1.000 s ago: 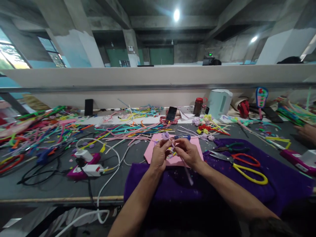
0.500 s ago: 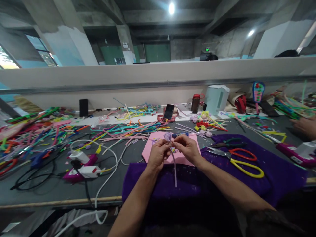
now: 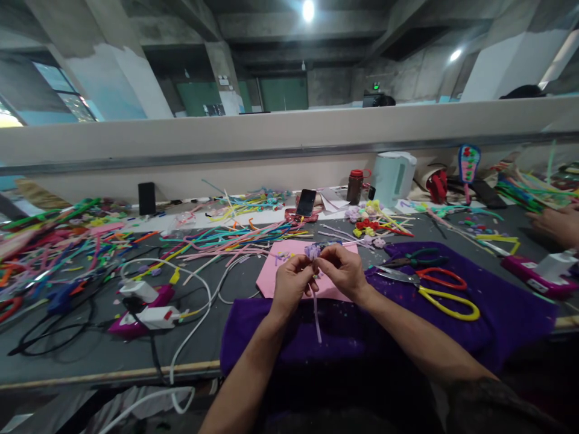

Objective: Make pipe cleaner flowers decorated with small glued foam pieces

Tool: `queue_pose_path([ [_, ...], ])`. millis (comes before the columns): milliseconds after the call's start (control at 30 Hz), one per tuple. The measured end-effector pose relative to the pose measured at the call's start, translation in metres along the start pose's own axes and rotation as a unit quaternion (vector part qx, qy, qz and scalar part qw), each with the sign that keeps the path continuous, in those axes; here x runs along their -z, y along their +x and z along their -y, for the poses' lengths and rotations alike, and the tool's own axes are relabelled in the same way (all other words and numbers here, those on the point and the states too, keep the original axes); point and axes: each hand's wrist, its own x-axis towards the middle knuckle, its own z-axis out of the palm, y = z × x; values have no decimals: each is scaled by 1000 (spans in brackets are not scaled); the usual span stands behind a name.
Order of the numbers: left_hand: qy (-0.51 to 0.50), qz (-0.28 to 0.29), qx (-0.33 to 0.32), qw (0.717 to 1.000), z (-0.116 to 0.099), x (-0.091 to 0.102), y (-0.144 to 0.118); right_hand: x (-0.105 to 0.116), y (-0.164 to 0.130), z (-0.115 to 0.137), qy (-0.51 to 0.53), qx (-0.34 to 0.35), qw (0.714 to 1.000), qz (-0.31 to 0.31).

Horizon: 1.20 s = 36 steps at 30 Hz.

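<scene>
Between my fingertips is a small lilac pipe-cleaner flower, with a pale lilac stem hanging down toward me. My left hand pinches it from the left, fingers closed. My right hand meets it from the right, thumb and forefinger pressed on the flower's side. Under both hands lies a pink sheet on a purple cloth. The fingers hide part of the flower's underside.
Scissors and dark-handled pliers lie on the cloth at right. Pipe cleaners spread behind and left. Purple power strips with white cables stand at left. A kettle and bottle are behind; another person's hand works far right.
My fingers have shifted slightly around the flower, and my left fingers now curl lower around the stem. The whole view has moved a little. Both hands stay together over the pink sheet.
</scene>
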Motion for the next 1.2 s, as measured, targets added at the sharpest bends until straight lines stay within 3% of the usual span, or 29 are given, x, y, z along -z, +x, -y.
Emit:
queue_pose_path([
  [233, 39, -20, -17, 999, 3, 0, 0, -2, -1, -3, -43, 21, 998, -29],
  [700, -51, 24, 12, 998, 2, 2, 2, 0, 5, -1, 142, -95, 985, -19],
  [1000, -65, 41, 7, 997, 4, 3, 3, -1, 7, 0, 205, -131, 970, -21],
  [1200, -22, 29, -20, 999, 5, 3, 2, -2, 8, -1, 232, -154, 960, -12],
])
